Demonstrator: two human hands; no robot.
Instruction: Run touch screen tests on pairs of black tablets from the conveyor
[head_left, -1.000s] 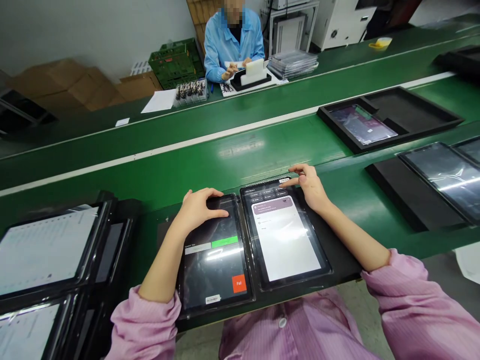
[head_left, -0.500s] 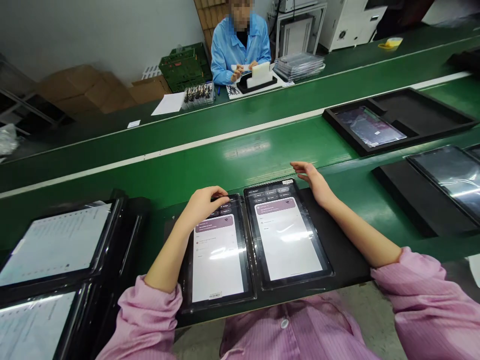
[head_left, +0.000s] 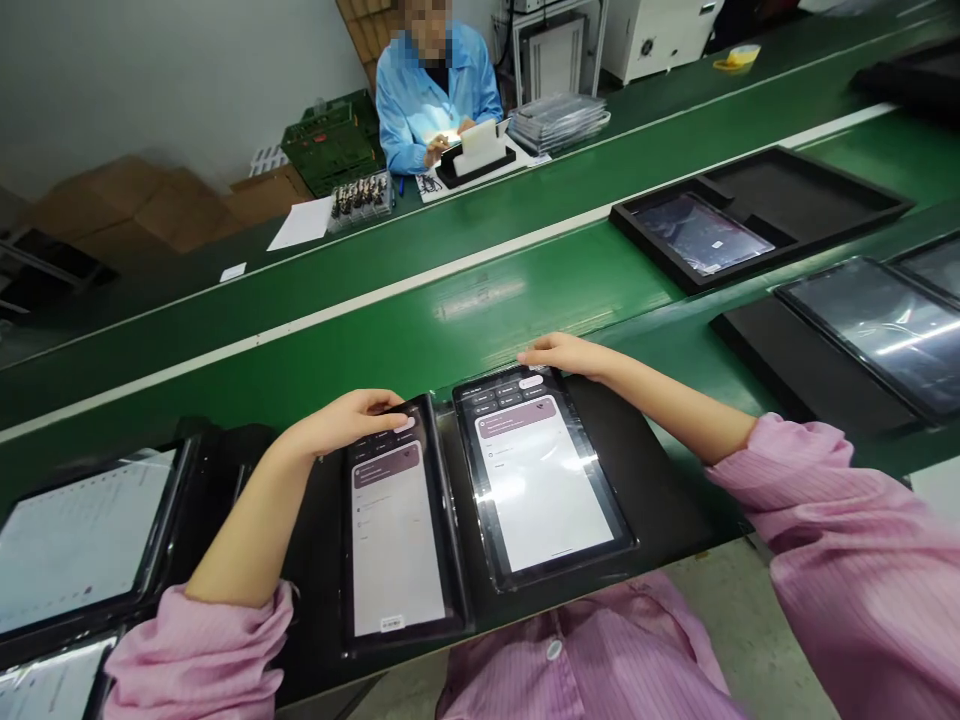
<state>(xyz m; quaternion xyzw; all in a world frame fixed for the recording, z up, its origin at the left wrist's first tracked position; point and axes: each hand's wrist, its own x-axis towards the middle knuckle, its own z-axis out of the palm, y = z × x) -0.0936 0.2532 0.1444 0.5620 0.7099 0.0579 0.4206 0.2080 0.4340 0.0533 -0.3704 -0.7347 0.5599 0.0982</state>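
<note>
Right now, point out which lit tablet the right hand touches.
The right tablet of the centre pair: the right hand rests on its top edge; the left hand is on the left tablet.

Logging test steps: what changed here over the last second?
The screen of the left tablet switched from a dark page with a red Fail button to a white page with a purple header. The right hand slid left along the top edge of the right tablet. The left hand stayed on the left tablet's top; the right tablet's screen is unchanged.
</note>
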